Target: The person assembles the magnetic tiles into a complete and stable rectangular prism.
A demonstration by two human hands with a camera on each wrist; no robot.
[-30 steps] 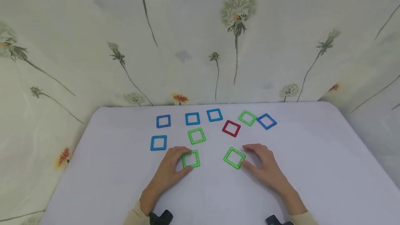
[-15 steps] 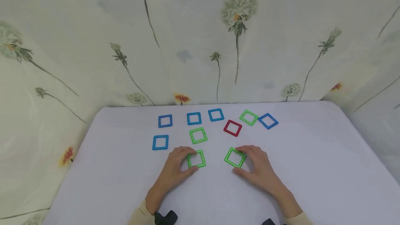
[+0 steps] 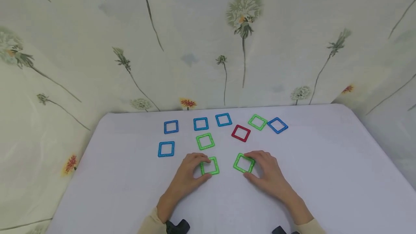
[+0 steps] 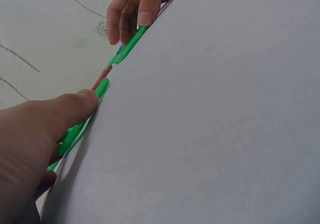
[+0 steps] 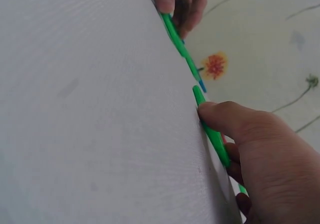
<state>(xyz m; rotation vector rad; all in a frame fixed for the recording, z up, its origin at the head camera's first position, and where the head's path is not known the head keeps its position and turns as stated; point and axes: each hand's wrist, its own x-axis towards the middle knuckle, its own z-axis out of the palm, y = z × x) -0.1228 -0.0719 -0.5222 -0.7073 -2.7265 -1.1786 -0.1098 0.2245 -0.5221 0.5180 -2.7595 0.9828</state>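
My left hand point(image 3: 187, 176) grips a green square tile frame point(image 3: 216, 165) flat on the white table, thumb on its near edge and fingers at its far edge. To its right, my right hand point(image 3: 269, 172) holds a second green square frame point(image 3: 237, 160), turned at an angle, the same way. A gap separates the two frames. In the left wrist view, the left thumb presses the near green edge point(image 4: 103, 86). From the right wrist, the right thumb lies on its own frame's green edge point(image 5: 218, 145).
Behind the hands lie a green frame point(image 3: 207, 147), a red frame point(image 3: 238, 138) and a blue frame point(image 3: 166, 155). Farther back are several blue frames, one of them point(image 3: 201, 129) near the middle, and another green frame point(image 3: 254, 126) beside a blue one point(image 3: 272, 128). A flower-printed backdrop point(image 3: 188, 82) rises behind the table.
My left hand has slid right with its green frame, nearing the other one. My right hand moved left and took hold of its green frame. The other frames stay put.
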